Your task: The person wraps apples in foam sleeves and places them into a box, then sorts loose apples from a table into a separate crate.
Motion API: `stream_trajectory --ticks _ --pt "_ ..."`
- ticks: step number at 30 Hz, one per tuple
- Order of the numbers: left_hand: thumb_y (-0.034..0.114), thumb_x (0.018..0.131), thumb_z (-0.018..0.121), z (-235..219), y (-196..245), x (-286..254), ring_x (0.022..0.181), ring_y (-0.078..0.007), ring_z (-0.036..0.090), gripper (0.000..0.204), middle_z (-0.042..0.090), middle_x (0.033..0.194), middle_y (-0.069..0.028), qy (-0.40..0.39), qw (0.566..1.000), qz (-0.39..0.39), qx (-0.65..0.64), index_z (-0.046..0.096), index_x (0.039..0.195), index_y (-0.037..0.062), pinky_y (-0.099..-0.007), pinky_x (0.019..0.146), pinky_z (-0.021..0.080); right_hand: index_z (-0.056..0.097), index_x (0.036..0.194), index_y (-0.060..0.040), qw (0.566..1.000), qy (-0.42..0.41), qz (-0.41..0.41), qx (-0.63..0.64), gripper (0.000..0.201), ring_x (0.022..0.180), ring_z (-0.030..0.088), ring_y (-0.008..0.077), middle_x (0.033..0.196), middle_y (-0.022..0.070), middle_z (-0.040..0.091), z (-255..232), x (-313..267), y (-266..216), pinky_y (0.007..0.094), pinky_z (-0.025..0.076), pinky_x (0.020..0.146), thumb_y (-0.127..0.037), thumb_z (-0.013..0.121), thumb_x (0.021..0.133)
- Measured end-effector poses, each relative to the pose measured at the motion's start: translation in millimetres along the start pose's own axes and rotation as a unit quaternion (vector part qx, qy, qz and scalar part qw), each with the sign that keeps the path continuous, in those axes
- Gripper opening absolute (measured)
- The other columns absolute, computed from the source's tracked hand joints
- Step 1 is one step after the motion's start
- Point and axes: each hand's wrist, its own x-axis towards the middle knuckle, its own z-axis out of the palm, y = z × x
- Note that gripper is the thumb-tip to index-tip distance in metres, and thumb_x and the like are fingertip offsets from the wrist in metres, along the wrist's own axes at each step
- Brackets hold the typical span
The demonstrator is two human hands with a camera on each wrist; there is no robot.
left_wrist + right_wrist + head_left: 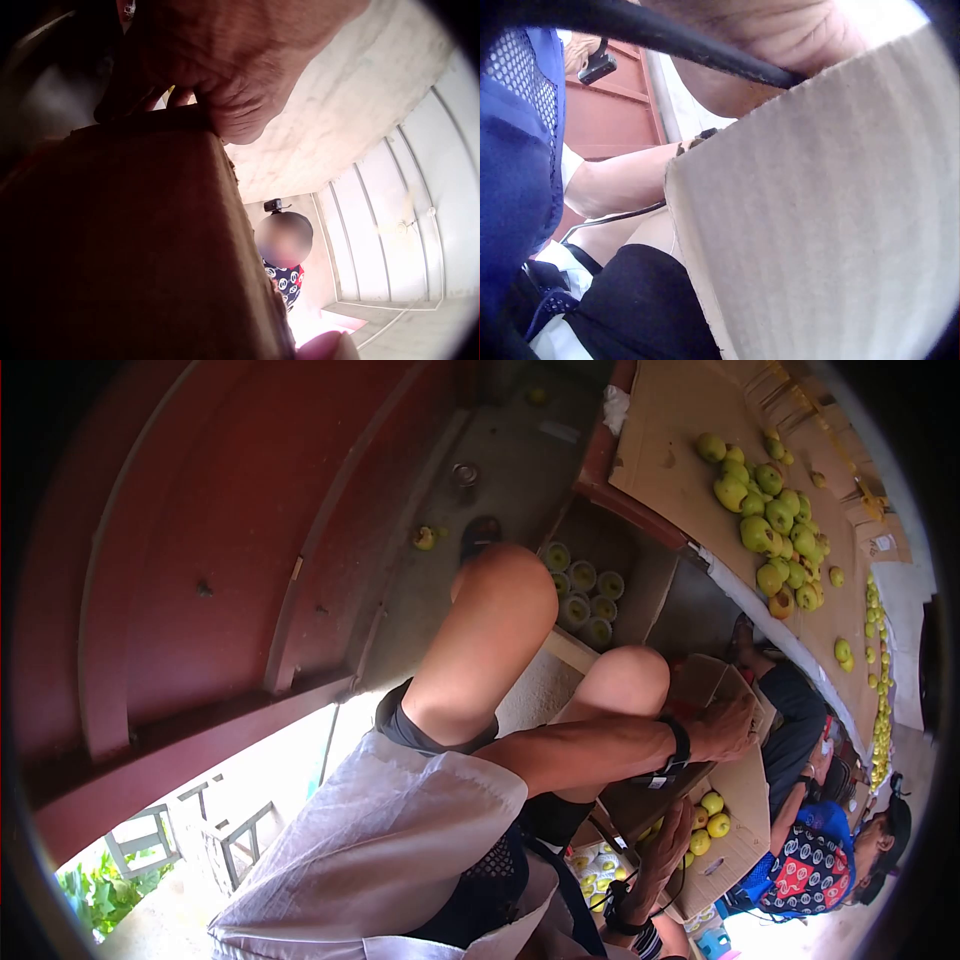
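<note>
In the head view an open cardboard box (745, 785) stands by my knees, with several yellow-green apples (718, 826) inside. My left hand (725, 728) grips the box's upper edge, fingers bent over it. In the left wrist view that hand (232, 67) lies across the top of a dark cardboard wall (142, 247). My right hand (670, 848) reaches over the near part of the box beside the apples, fingers fairly straight. The right wrist view shows part of this hand (772, 45) behind a cardboard flap (817, 202), its fingertips hidden.
A pile of green apples (775, 520) lies on a cardboard-covered surface at the upper right. Wrapped apples (580, 600) fill a box below it. Another person (815, 860) sits at the right. A red metal panel (220, 540) rises at the left. Foam-netted apples (597, 868) are close to my right wrist.
</note>
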Motion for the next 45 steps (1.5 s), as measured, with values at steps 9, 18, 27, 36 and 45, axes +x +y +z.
stream_trajectory --ticks 9,18,27,36,45 --pt "0.032 0.095 0.063 4.5 -0.8 1.6 0.096 -0.0464 0.065 0.056 0.057 0.107 -0.0347 0.015 1.0 0.001 0.003 0.046 0.121 -0.0152 -0.0505 0.084 0.054 0.057 0.131 0.0053 1.0 -0.001 0.016 0.001 0.04 0.126 0.052 0.0399 0.134 0.0232 0.057 -0.1 -0.1 1.9 0.0452 0.039 0.108 -0.026 0.041 0.112" --pt "0.031 0.095 0.064 3.6 -0.5 0.5 0.093 -0.0455 0.066 0.057 0.057 0.107 -0.0347 0.034 0.999 0.016 0.012 0.046 0.121 -0.0159 -0.0483 0.081 0.055 0.058 0.13 0.0068 0.999 0.009 -0.029 -0.029 0.04 0.126 0.053 0.0406 0.134 0.0244 0.058 2.1 -0.2 22.2 0.0445 0.039 0.108 -0.026 0.043 0.111" --pt "0.031 0.093 0.066 10.0 -2.9 2.8 0.095 -0.0451 0.066 0.054 0.057 0.105 -0.0326 0.039 0.999 0.009 0.0 0.047 0.118 -0.0127 -0.0492 0.082 0.055 0.059 0.127 0.0084 1.0 0.015 -0.014 -0.011 0.041 0.123 0.055 0.042 0.131 0.0261 0.059 1.5 0.2 22.0 0.0437 0.041 0.106 -0.025 0.043 0.111" --pt "0.03 0.094 0.065 6.4 -3.5 1.8 0.095 -0.0465 0.065 0.052 0.058 0.105 -0.033 0.016 1.0 0.004 -0.021 0.046 0.12 -0.0117 -0.0511 0.084 0.054 0.059 0.127 0.0071 1.0 0.011 0.011 0.008 0.041 0.122 0.056 0.04 0.132 0.0243 0.06 2.2 3.0 19.5 0.0421 0.042 0.105 -0.027 0.044 0.111" --pt "0.031 0.095 0.064 1.7 1.3 1.8 0.096 -0.0476 0.065 0.047 0.061 0.102 -0.0331 0.02 1.0 -0.008 -0.007 0.047 0.115 -0.0087 -0.0521 0.085 0.053 0.058 0.127 0.0072 1.0 0.002 0.014 0.015 0.042 0.117 0.056 0.0413 0.128 0.025 0.059 1.0 3.4 10.7 0.0439 0.042 0.102 -0.029 0.045 0.11"
